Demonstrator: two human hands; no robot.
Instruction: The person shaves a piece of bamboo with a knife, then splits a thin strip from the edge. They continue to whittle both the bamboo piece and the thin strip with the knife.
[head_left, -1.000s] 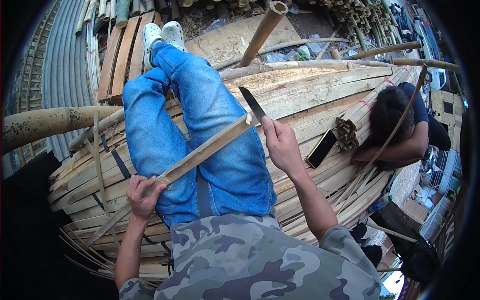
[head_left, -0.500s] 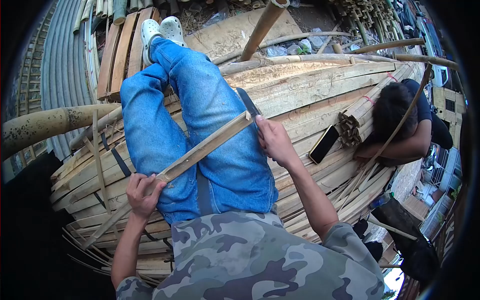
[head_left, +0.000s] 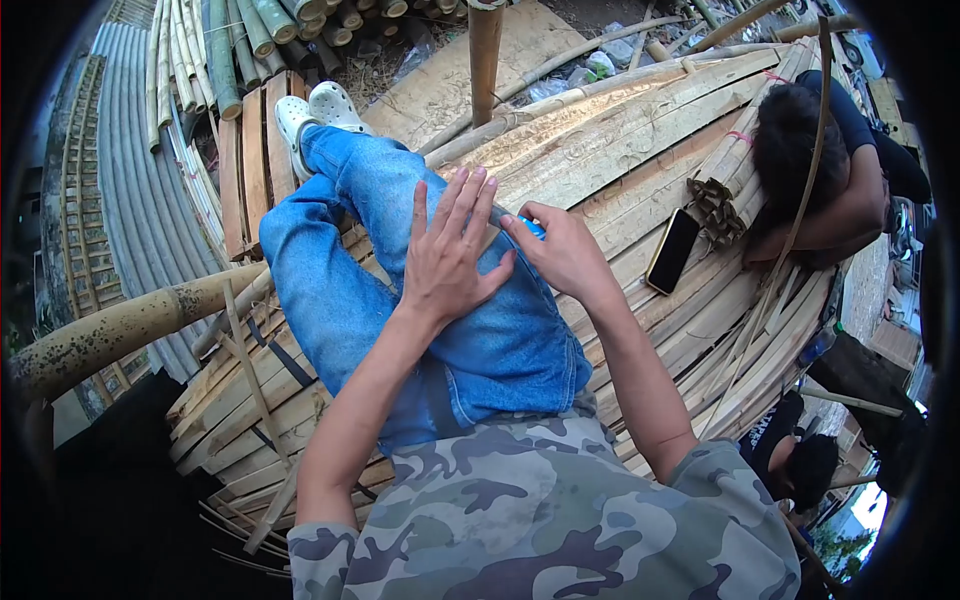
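My left hand (head_left: 448,245) is open over my thighs, its fingers stretched out and the thumb apart, with nothing seen in it. Its fingertips are close to the knife. Just right of it, my right hand (head_left: 560,250) is closed around a knife with a blue handle (head_left: 532,228). Only a short part of the dark blade shows between the two hands; the left fingers hide the rest. Beneath both hands are my legs in blue jeans (head_left: 330,265).
Split bamboo strips (head_left: 620,150) lie all around my legs. A black phone (head_left: 673,250) rests on them beside a tied bamboo bundle (head_left: 715,210). At right, a person (head_left: 810,160) bends over the strips. Bamboo poles stand upright (head_left: 486,60) and jut in from the left (head_left: 130,325).
My left hand has let go of the bamboo strip and moved up and right beside the knife. The strip is gone from my lap. My right hand still grips the knife.
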